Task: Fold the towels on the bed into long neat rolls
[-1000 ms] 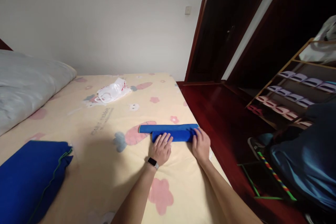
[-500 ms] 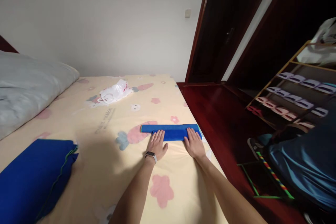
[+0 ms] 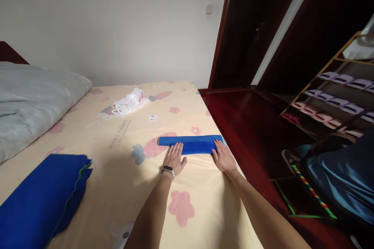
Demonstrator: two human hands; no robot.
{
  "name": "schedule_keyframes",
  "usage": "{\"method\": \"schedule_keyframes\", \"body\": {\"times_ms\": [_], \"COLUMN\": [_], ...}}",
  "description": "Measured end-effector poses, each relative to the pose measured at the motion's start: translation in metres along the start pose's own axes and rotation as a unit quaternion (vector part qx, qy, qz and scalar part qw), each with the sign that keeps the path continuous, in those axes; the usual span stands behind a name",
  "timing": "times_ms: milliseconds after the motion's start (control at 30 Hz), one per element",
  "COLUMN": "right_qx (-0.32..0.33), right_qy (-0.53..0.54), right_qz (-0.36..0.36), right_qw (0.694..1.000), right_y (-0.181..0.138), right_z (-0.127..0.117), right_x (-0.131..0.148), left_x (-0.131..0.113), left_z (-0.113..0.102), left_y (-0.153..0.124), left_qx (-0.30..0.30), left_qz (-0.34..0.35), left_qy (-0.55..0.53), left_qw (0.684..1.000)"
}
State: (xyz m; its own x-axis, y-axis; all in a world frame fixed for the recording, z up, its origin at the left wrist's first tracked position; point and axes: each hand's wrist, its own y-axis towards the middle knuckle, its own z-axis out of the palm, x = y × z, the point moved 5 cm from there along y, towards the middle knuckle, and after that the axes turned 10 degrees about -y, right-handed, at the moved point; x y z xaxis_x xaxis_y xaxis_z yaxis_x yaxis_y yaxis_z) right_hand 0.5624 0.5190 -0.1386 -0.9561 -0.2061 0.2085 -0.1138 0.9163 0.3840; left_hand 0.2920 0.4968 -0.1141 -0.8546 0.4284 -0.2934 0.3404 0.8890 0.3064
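Note:
A blue cloth (image 3: 191, 144), folded into a long narrow strip, lies across the cream flowered bed sheet (image 3: 122, 186) near the bed's right edge. My left hand (image 3: 174, 158), with a dark watch on the wrist, lies flat and open against the strip's near edge, left of its middle. My right hand (image 3: 223, 158) rests flat and open at the strip's right end, fingertips touching the cloth. Neither hand grips anything.
A larger folded blue cloth (image 3: 41, 198) lies at the bed's near left. A grey pillow (image 3: 32, 101) sits far left, a white plastic bag (image 3: 130, 101) further back. Right of the bed are dark red floor (image 3: 251, 124), a shoe rack (image 3: 333, 101) and a blue bundle (image 3: 344, 179).
The folded flap has been laid flat, so the cloth is now one narrow strip. Both hands went from working the fold to resting flat along its near edge; my right hand slid to its end.

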Motion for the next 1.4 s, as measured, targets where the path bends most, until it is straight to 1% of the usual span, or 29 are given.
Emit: {"method": "schedule_keyframes", "body": {"times_ms": [100,167,267,367,533,700,767,833,933,1000,1067,1133,1200,1267,1400], "right_qx": [-0.003,-0.018,-0.051,-0.067,-0.071,-0.042,-0.053,-0.081,-0.105,-0.085,-0.034,0.029,0.074,0.092,0.074], "right_qy": [-0.036,-0.068,-0.110,-0.127,-0.114,-0.094,-0.097,-0.106,-0.116,-0.115,-0.104,-0.091,-0.085,-0.085,-0.086], "right_qz": [-0.005,-0.013,-0.042,-0.067,-0.044,-0.036,-0.035,-0.032,-0.024,-0.033,-0.060,-0.087,-0.087,-0.073,-0.077], "right_qw": [0.999,0.997,0.992,0.987,0.990,0.994,0.993,0.991,0.987,0.989,0.992,0.992,0.990,0.989,0.991], "right_y": [0.000,0.000,-0.001,-0.002,-0.005,-0.005,-0.004,-0.004,-0.011,-0.026,-0.050,-0.080,-0.109,-0.134,-0.183], "right_z": [-0.001,-0.004,-0.009,-0.012,-0.009,-0.005,-0.008,-0.015,-0.024,-0.027,-0.026,-0.024,-0.024,-0.025,-0.031], "right_x": [0.001,0.004,0.011,0.015,0.008,0.005,0.006,0.009,0.012,0.013,0.014,0.015,0.016,0.018,0.039], "left_x": [0.000,0.000,0.000,-0.001,0.002,0.000,-0.004,-0.006,0.000,0.012,0.025,0.033,0.032,0.026,0.004], "left_z": [0.001,0.002,0.003,0.003,0.006,0.005,0.001,-0.003,-0.009,-0.012,-0.016,-0.021,-0.027,-0.037,-0.058], "left_y": [-0.001,-0.001,-0.002,-0.002,-0.003,-0.005,-0.005,-0.006,-0.014,-0.029,-0.054,-0.088,-0.127,-0.167,-0.247], "left_qx": [0.006,0.010,0.012,0.009,0.003,-0.004,-0.017,-0.031,-0.038,-0.036,-0.024,0.008,0.050,0.074,0.084], "left_qz": [0.000,0.001,0.001,0.000,0.009,0.016,0.021,0.024,0.017,-0.009,-0.051,-0.080,-0.076,-0.075,-0.069], "left_qy": [0.008,0.013,0.022,0.032,0.037,0.039,0.046,0.050,0.052,0.052,0.051,0.047,0.045,0.046,0.039], "left_qw": [1.000,1.000,1.000,0.999,0.999,0.999,0.999,0.998,0.998,0.998,0.997,0.996,0.995,0.993,0.993]}}
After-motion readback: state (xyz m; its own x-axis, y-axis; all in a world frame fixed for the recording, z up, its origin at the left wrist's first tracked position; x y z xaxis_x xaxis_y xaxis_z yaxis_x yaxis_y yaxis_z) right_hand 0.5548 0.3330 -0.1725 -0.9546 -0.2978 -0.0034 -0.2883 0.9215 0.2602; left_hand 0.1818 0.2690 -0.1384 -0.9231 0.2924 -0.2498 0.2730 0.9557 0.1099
